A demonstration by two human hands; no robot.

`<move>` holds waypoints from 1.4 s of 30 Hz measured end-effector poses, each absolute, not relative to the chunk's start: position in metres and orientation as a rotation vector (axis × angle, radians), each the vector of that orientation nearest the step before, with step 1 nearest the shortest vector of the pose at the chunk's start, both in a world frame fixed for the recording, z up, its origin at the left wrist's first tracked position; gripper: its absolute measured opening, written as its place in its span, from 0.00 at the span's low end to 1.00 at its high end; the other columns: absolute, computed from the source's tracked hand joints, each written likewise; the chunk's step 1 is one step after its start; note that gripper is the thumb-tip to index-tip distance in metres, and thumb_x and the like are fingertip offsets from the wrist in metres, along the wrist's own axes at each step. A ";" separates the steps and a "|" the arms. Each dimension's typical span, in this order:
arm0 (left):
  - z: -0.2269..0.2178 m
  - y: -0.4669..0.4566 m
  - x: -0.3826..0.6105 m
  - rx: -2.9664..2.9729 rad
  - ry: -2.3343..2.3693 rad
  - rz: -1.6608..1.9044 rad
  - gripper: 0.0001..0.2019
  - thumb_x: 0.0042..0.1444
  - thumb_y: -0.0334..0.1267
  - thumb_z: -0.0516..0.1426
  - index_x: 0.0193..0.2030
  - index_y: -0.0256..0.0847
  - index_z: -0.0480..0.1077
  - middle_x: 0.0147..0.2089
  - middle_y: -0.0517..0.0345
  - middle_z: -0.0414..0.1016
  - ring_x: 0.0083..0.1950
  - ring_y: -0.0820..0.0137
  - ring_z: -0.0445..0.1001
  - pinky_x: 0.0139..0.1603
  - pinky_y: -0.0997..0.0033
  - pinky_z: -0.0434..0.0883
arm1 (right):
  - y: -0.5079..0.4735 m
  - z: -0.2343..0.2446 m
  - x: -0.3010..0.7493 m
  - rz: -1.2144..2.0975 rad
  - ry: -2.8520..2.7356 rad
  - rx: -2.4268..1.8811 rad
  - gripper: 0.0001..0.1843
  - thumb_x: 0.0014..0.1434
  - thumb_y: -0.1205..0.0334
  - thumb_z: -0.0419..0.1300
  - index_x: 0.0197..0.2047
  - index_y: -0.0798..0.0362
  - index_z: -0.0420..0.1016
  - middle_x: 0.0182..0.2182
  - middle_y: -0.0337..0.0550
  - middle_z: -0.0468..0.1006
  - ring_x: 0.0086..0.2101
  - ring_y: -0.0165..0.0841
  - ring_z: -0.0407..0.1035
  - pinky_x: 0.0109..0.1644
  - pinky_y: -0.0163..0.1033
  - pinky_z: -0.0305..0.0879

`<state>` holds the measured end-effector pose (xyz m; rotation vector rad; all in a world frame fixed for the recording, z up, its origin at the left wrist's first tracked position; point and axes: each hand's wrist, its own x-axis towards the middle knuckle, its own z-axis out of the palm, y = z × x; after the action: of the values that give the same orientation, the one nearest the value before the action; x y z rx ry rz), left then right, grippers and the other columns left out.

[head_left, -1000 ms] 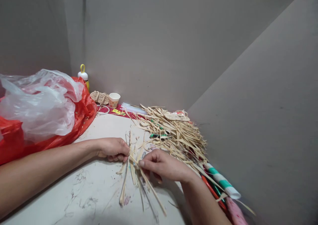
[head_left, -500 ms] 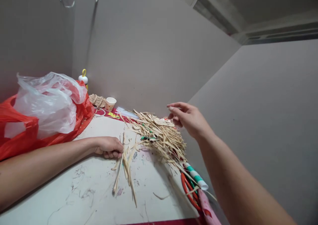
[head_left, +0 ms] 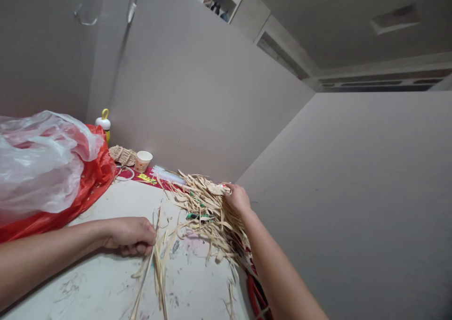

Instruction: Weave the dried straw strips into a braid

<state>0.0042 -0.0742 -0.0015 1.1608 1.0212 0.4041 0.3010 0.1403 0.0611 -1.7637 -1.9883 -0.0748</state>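
Note:
My left hand (head_left: 136, 235), closed in a fist on the white board, grips a thin straw strand (head_left: 143, 284) that sticks out above and below the fingers. More loose straw strips (head_left: 160, 282) lie just right of it. At the far right side of a heap of dry straw strips (head_left: 208, 209), my right hand (head_left: 238, 198) has its fingertips bent together by a pale flat piece (head_left: 218, 188) on top. Whether the fingers hold that piece or a strand beside it cannot be made out.
Red and clear plastic bags (head_left: 93, 169) bulge at the left. Behind stand a yellow-and-white bottle (head_left: 103, 122), a woven straw piece (head_left: 122, 155) and a paper cup (head_left: 143, 161). Red handles (head_left: 254, 294) show at the board's right edge. Grey walls (head_left: 197, 98) enclose the back and right.
My right hand has come down from above the heap to its right side, fingertips now at the pale piece. My left hand keeps its grip on the straw. The view has shifted upward and right.

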 end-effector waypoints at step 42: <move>-0.001 -0.074 0.009 1.189 1.012 0.422 0.15 0.47 0.48 0.55 0.20 0.39 0.64 0.14 0.68 0.53 0.13 0.81 0.45 0.13 0.75 0.42 | -0.051 0.056 0.256 0.456 -2.297 -0.414 0.24 0.52 0.79 0.59 0.47 0.42 0.76 0.34 0.42 0.74 0.34 0.34 0.70 0.35 0.38 0.67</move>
<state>0.0093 -0.0741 -0.0015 1.1890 1.0120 0.4218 0.2565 -0.0515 0.0556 -0.4136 -2.2968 0.4561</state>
